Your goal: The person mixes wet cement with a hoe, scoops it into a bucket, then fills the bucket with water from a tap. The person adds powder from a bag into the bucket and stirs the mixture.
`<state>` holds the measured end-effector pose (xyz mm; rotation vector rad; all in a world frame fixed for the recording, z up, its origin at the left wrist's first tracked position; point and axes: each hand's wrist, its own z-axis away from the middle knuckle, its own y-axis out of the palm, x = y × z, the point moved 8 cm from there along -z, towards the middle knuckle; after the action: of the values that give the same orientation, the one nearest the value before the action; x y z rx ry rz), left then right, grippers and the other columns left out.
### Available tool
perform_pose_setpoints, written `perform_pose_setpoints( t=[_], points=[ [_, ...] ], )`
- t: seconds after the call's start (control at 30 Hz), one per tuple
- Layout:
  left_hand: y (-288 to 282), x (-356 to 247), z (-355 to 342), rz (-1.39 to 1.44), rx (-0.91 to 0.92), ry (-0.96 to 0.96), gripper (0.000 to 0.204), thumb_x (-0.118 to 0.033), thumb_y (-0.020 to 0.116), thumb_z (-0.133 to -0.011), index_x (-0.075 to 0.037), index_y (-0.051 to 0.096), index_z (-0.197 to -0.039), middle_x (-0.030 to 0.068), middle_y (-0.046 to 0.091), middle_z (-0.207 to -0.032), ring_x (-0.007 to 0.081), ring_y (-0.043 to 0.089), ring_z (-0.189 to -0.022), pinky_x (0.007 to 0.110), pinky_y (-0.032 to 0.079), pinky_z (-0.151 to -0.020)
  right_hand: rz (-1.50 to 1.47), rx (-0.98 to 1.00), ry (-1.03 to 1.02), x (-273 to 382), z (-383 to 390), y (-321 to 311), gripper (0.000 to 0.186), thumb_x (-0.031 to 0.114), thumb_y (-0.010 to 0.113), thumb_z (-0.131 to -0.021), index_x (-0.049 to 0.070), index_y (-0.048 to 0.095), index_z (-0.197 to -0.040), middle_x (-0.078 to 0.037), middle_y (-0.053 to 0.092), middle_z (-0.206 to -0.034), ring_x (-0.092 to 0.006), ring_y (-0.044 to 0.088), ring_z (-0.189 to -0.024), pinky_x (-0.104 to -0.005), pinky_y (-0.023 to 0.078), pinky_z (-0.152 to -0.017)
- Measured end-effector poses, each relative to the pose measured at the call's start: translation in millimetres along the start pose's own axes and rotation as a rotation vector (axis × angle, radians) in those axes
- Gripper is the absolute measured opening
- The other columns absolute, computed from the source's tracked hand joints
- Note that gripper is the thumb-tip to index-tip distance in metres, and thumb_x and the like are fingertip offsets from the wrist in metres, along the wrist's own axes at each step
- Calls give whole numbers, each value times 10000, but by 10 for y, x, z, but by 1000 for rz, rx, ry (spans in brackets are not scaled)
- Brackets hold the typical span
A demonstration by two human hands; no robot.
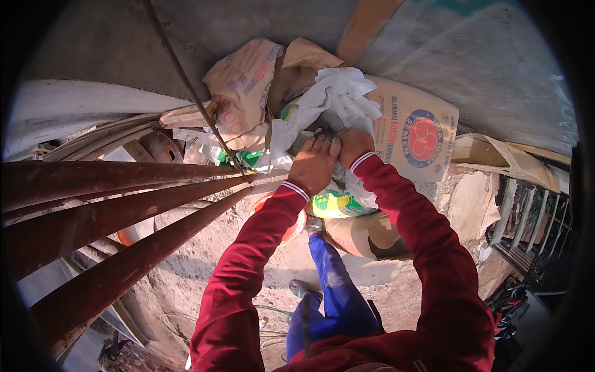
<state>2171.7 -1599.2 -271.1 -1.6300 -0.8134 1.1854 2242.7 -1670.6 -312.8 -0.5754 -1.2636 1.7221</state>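
Observation:
My left hand (pixel 313 166) and my right hand (pixel 354 146) meet on a torn, crumpled white bag (pixel 334 87) with grey material showing inside, fingers curled at its opening. A green and yellow sack (pixel 338 206) shows below my hands. To the right leans a large brown paper sack (pixel 409 118) with a round printed emblem; a crumpled brown paper sack (pixel 245 74) sits behind on the left. An orange bucket (pixel 294 227) is partly hidden under my left arm.
Rusty steel poles (pixel 111 223) cross the left side. A thin dark rod or rope (pixel 186 84) runs down before the grey wall (pixel 471 62). Brown sacking (pixel 365 235) lies by my foot. A barred metal structure (pixel 533 220) stands at right, and hoses (pixel 273 310) lie on the dusty ground.

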Motion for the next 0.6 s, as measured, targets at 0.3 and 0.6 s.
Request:
perform_pose_setpoints(
  t=[0.3,0.6],
  points=[
    [315,228,672,-191,643,-66,404,-461,505,-955,-144,748,-1013,155,670,-1043,297,599,-1052,437,346,-1033,92,52,-15,39,-99,211,127,194,677,-780,112,758,-832,-136,733,-856,-307,722,-821,-419,579,-694],
    [102,222,798,-123,234,-186,276,-329,596,-881,-88,717,-939,126,625,-1040,281,559,-1078,452,327,-1088,44,191,-53,201,-464,1223,193,225,612,-834,108,748,-904,-119,737,-947,-303,719,-897,-419,582,-738]
  ],
)
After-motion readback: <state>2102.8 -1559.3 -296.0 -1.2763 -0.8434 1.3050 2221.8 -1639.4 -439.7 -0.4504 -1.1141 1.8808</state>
